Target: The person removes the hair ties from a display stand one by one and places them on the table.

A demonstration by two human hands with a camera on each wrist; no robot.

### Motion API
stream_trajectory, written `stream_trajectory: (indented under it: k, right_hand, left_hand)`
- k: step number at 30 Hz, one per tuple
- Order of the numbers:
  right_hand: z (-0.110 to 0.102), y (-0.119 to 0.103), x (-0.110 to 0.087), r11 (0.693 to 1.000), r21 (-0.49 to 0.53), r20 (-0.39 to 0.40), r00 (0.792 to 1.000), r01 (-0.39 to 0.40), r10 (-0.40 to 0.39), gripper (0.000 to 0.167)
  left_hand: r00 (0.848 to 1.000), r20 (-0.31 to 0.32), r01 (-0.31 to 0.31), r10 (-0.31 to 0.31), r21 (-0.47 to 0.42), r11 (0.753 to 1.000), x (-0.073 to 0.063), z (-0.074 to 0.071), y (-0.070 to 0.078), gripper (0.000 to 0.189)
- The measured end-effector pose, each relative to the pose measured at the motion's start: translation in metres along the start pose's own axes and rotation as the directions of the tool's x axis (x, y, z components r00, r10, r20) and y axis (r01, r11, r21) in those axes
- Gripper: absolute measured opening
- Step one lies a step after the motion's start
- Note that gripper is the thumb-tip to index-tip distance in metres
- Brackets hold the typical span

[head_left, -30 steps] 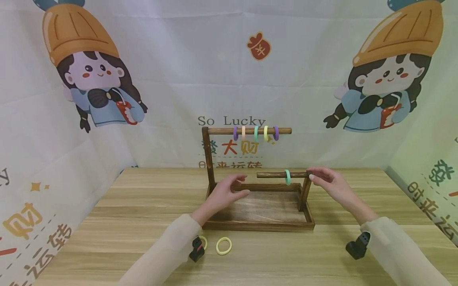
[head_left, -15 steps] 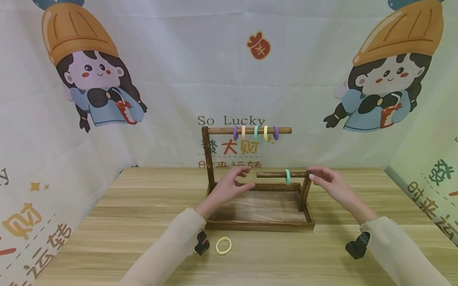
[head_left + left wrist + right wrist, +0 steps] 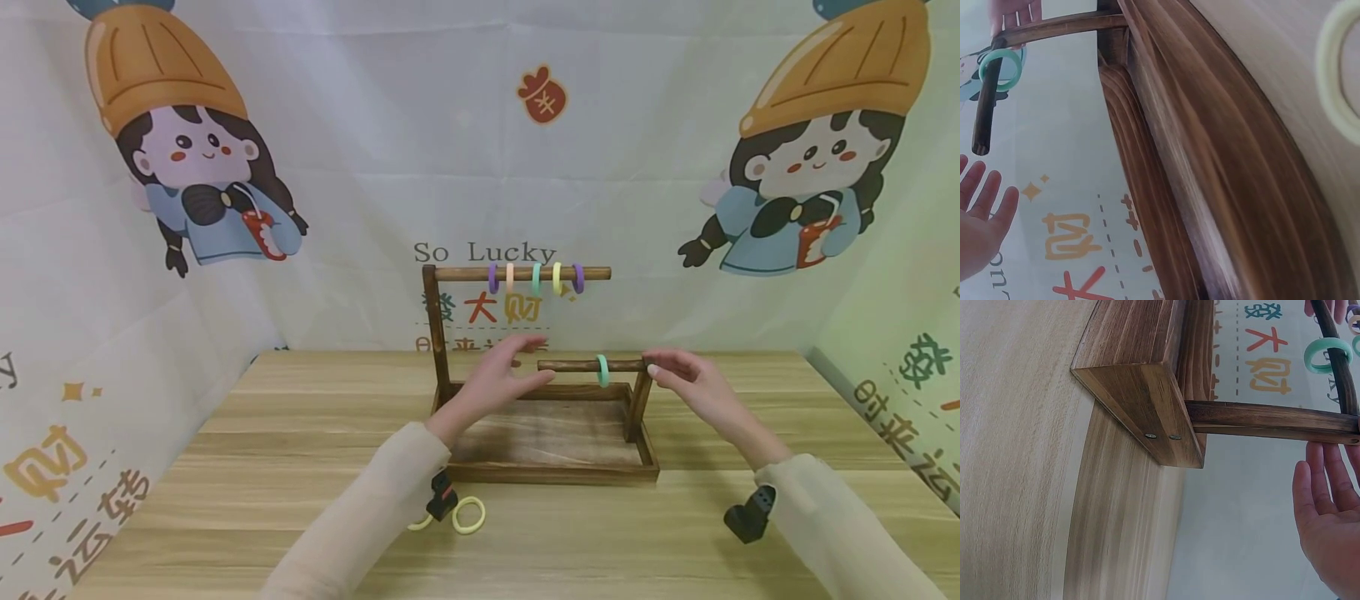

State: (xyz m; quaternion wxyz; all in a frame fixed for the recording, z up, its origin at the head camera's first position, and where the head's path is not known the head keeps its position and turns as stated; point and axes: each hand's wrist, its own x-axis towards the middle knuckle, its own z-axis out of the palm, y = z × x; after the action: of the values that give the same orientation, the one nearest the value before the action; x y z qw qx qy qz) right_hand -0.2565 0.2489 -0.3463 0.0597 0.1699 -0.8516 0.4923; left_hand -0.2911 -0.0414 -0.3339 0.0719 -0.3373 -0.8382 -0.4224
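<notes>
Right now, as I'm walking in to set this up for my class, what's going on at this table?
A person is working at a wooden rack. Their right hand touches the top of the short post; their left hand is near the free end of the lower bar, with no ring visible in it. One green ring hangs on that bar, and five rings hang on the upper bar. Two yellow rings lie on the table, one partly hidden.

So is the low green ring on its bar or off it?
On: the ring loops round the lower bar. Both wrist views show the bar passing through it.
</notes>
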Motion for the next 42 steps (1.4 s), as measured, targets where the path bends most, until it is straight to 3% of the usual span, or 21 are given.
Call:
stream_trajectory:
  k: [16, 31, 42]
  right_hand:
    - [0.000, -0.001, 0.000, 1.000, 0.016, 0.012, 1.000, -0.010, 0.010, 0.048]
    - [0.000, -0.001, 0.000, 1.000, 0.019, 0.018, 1.000, -0.003, 0.003, 0.049]
    - [0.000, -0.002, -0.001, 1.000, 0.020, 0.015, 1.000, 0.004, -0.005, 0.048]
  left_hand:
    - [0.997, 0.046, -0.061, 0.059, 0.044, 0.997, 0.018, 0.012, 0.013, 0.052]
    - [0.994, 0.089, -0.079, 0.065, 0.167, 0.983, 0.030, 0.025, 0.022, 0.050]
    - [0.990, 0.135, -0.091, 0.052, 0.297, 0.950, 0.034, 0.031, 0.030, 0.053]
